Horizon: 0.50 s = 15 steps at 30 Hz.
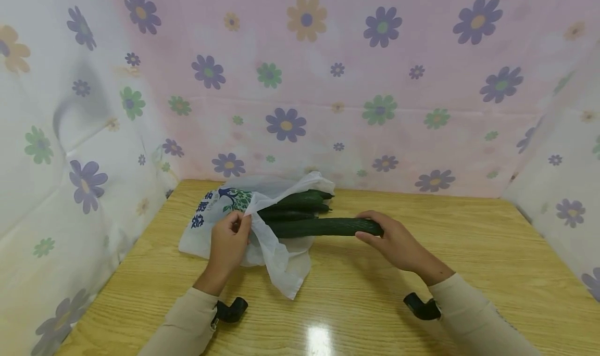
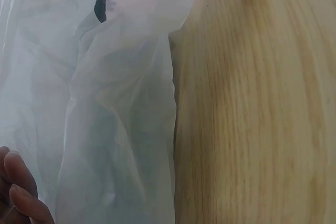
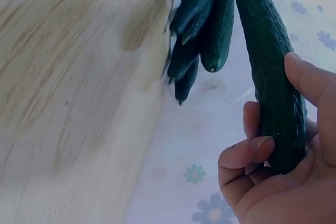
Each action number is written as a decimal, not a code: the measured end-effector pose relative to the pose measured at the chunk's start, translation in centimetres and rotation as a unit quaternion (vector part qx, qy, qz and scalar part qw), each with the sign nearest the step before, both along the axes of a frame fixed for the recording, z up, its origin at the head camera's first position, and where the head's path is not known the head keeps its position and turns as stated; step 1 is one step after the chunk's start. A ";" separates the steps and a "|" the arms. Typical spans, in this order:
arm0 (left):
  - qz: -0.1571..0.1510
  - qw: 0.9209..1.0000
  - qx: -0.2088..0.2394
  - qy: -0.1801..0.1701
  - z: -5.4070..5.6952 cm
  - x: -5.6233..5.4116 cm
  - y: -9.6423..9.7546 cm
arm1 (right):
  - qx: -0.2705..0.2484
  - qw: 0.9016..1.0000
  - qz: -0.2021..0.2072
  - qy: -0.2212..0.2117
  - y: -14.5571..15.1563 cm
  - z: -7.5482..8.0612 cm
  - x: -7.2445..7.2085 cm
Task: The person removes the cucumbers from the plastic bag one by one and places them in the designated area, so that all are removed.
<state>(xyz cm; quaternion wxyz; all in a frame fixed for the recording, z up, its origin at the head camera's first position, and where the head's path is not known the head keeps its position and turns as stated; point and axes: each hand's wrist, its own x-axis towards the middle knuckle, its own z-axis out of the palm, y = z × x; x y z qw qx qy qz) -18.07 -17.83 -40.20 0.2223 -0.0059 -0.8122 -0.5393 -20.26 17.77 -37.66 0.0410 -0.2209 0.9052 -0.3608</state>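
Note:
A white plastic bag (image 1: 277, 262) with blue lettering and a printed tree lies on its side, its mouth facing right. My left hand (image 1: 229, 239) pinches the edge of that mouth; in the left wrist view only some curled fingertips (image 2: 26, 195) show beside the pale bag (image 2: 118, 129). My right hand (image 1: 398, 245) grips the outer end of a long dark green cucumber (image 1: 328, 227), thumb on one side and fingers curled round the other (image 3: 275, 77). The cucumber's far end is hidden in the bag. Several other cucumbers (image 1: 297, 202) stick out of the mouth behind it.
Everything lies on a wood-grain table (image 1: 469, 231). Flower-printed cloth (image 1: 351, 85) hangs behind it and along both sides. Black curved pieces (image 1: 232, 310) are fixed at both wrists, close above the tabletop.

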 end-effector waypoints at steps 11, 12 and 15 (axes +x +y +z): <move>-0.004 1.000 0.001 -0.009 0.0 0.1 -0.1 | 0.011 1.000 -0.004 0.022 1.9 0.4 0.4; -0.004 1.000 0.001 -0.010 -0.1 0.1 -0.1 | 0.014 1.000 -0.005 0.025 2.1 0.5 0.4; -0.001 1.000 -0.003 -0.010 -0.1 0.0 -0.1 | 0.017 0.999 -0.007 0.029 2.6 0.7 0.4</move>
